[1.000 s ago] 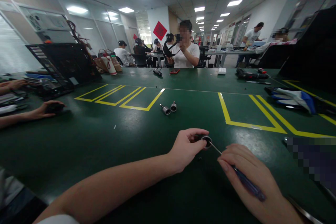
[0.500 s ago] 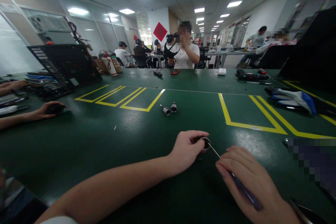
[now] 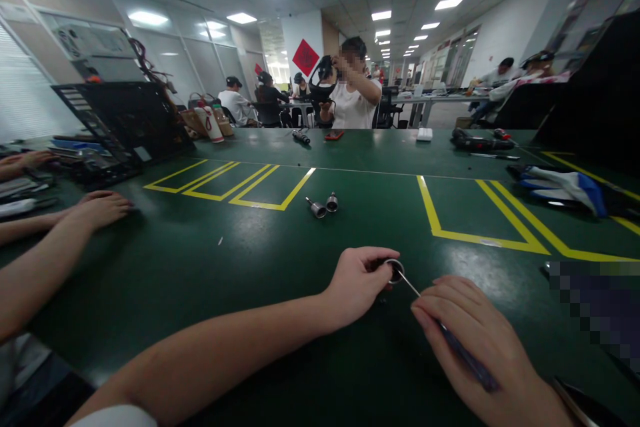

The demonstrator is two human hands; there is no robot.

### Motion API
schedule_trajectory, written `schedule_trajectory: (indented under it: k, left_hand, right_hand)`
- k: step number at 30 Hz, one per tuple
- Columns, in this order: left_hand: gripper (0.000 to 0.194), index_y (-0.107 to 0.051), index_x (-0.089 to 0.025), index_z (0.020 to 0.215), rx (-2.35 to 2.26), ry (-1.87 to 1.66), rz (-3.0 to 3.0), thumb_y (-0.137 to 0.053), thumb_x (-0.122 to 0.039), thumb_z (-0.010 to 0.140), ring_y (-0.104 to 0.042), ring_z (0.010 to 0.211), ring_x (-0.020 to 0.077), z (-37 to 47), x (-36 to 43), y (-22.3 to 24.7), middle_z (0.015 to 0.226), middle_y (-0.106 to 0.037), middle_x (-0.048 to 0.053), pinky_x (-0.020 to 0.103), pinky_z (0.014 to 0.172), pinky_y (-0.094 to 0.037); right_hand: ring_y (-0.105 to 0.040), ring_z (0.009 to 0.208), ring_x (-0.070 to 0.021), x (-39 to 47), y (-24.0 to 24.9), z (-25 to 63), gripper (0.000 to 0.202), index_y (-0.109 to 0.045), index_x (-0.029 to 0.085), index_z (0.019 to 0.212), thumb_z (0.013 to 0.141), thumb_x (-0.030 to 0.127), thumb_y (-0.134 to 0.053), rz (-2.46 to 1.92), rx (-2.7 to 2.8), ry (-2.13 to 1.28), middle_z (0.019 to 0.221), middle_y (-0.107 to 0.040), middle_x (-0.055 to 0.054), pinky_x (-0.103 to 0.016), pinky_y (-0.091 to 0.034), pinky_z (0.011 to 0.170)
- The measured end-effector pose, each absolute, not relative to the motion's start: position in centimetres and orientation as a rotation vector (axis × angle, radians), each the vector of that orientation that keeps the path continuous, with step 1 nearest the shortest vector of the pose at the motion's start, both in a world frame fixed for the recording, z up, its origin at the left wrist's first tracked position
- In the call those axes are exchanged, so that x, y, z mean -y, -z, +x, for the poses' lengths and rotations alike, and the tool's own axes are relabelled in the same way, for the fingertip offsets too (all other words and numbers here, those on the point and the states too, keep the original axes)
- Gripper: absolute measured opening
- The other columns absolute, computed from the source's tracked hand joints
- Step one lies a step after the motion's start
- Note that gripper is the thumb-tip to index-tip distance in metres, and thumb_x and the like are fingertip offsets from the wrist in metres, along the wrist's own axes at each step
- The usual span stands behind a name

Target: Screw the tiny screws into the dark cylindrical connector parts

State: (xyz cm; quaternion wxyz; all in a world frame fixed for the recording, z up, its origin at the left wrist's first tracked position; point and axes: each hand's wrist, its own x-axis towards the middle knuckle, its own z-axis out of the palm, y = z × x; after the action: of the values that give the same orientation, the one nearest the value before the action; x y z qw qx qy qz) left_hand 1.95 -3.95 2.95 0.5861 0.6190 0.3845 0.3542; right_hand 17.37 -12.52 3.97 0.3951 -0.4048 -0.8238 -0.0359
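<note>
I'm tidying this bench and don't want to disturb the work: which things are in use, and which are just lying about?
In use:
- small round metal ring part, pinched in the left hand
- thin blue-handled screwdriver, in the right hand, tip at the ring

Lying about:
- two small silver metal cylinders
- blue and white gloves
- black power drill
- red phone

Left hand (image 3: 356,285) on green table (image 3: 200,267), fingers pinching small round metal part (image 3: 394,269). Right hand (image 3: 480,340) grips blue-handled screwdriver (image 3: 463,357); thin shaft angled up-left, tip at part. Two small metal cylinders (image 3: 323,205) lie side by side farther out, well apart from hands, beside yellow floor-tape outlines (image 3: 235,183). Co-worker's hand (image 3: 97,208) flat on table at left, forearm in front. Open black laptop (image 3: 125,121) beyond it. Across table, person in white shirt (image 3: 356,103) lifts black headset (image 3: 320,80). Blue-white glove (image 3: 560,187) at right edge.
</note>
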Motion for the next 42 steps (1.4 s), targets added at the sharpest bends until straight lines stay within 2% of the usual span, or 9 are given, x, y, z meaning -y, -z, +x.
schedule_trajectory:
  k: [12,32,42]
  left_hand:
    - [0.031,-0.066,-0.011,0.105,-0.846,-0.847,1.377,-0.057,-0.016,0.076,-0.062,0.073,0.0127,2.05,3.92,-2.79,0.089,-0.069,0.008,0.024,0.064,-0.052]
    - [0.028,-0.069,-0.011,0.098,-0.917,-0.872,1.314,-0.058,-0.012,0.073,-0.063,0.070,0.0126,2.24,4.12,-3.24,0.083,-0.069,0.007,0.024,0.062,-0.053]
    - [0.029,-0.067,-0.009,0.102,-0.897,-0.831,1.343,-0.057,-0.013,0.075,-0.063,0.071,0.0125,2.16,4.22,-3.17,0.086,-0.069,0.008,0.026,0.068,-0.054]
  right_hand:
    - [-0.059,0.079,-0.0179,12.91,-3.75,17.52,0.018,-0.057,0.014,0.095,0.081,0.005,-0.050,-0.975,2.127,0.153,0.082,-0.062,-0.005,-0.041,-0.042,0.089]
    - [-0.058,0.074,-0.0168,12.97,-3.85,17.22,0.018,-0.058,0.015,0.091,0.080,0.004,-0.049,-0.973,2.113,0.165,0.078,-0.060,-0.004,-0.041,-0.042,0.086]
    - [-0.057,0.076,-0.0167,12.79,-3.75,17.12,0.017,-0.058,0.014,0.091,0.080,0.004,-0.049,-0.974,2.121,0.140,0.079,-0.061,-0.005,-0.041,-0.040,0.087]
